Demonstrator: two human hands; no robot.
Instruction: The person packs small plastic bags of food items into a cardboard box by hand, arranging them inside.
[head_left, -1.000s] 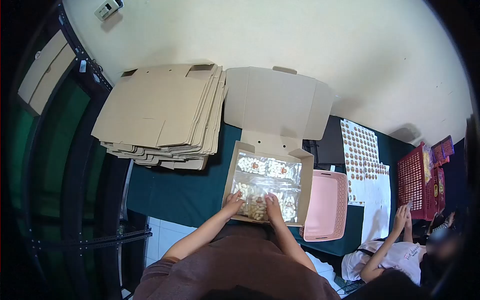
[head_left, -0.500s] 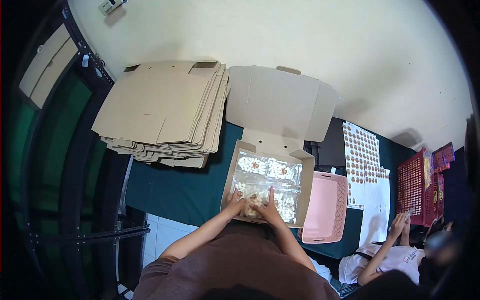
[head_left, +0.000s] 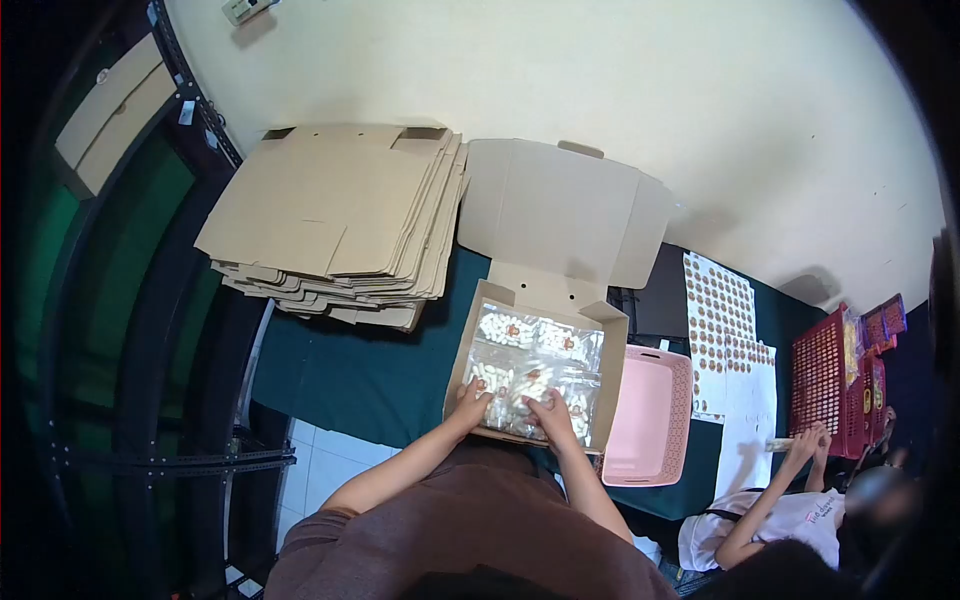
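Observation:
An open cardboard box (head_left: 463,350) lies in front of me, its lid (head_left: 550,205) raised at the back. Inside it are several clear packets of white pieces with round brown labels, such as the back left packet (head_left: 507,328). My left hand (head_left: 471,405) is at the front left of the box, thumb and fingers on the edge of a packet there. My right hand (head_left: 552,415) is curled at the front middle, pinching a clear packet (head_left: 528,388) that overlaps the others. The lower fingertips of both hands are partly hidden.
Stacked flat cardboard boxes (head_left: 325,220) stand at the left. Right of the box is a pink basket (head_left: 645,415), then label sheets (head_left: 720,320) and a red crate (head_left: 820,370). A co-worker (head_left: 770,515) holds a small packet at the lower right. Dark shelving (head_left: 165,465) is at far left.
My right hand has shifted right and curled its fingers, and the packet under it lies more visible. The co-worker's hands now show a packet held out to the left. The view has shifted slightly.

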